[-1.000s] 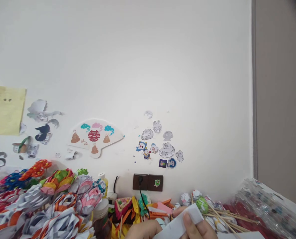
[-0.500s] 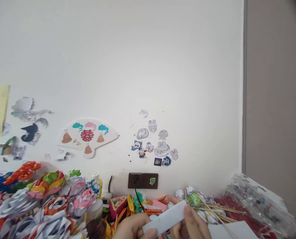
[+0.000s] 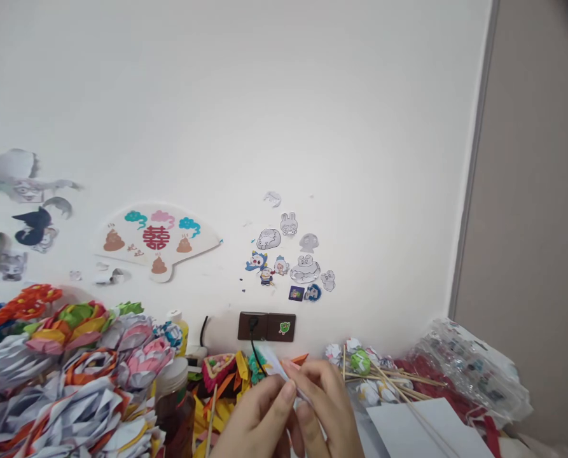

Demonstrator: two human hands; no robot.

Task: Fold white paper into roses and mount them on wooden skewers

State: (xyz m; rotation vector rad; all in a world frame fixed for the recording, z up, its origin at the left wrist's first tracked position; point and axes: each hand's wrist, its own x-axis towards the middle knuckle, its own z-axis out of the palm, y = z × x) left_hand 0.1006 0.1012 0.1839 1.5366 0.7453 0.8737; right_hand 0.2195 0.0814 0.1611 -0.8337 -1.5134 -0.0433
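At the bottom middle, my left hand (image 3: 257, 420) and my right hand (image 3: 329, 407) are raised together, fingertips meeting. Both pinch a small folded strip of white paper (image 3: 274, 364), whose tip sticks up between the fingers; most of it is hidden by them. Behind the hands lie orange and yellow folded paper pieces (image 3: 226, 381).
A heap of folded paper flowers (image 3: 69, 375) fills the left. Wooden skewers with paper balls (image 3: 383, 378) lie to the right, beside a white sheet (image 3: 422, 429) and a crinkled clear plastic bag (image 3: 469, 369). A wall socket (image 3: 267, 326) with a black cord and stickers sit on the wall.
The view has tilted down and left a little. My hands rose higher into view and closed together over the white strip, which earlier lay long and flat between them.
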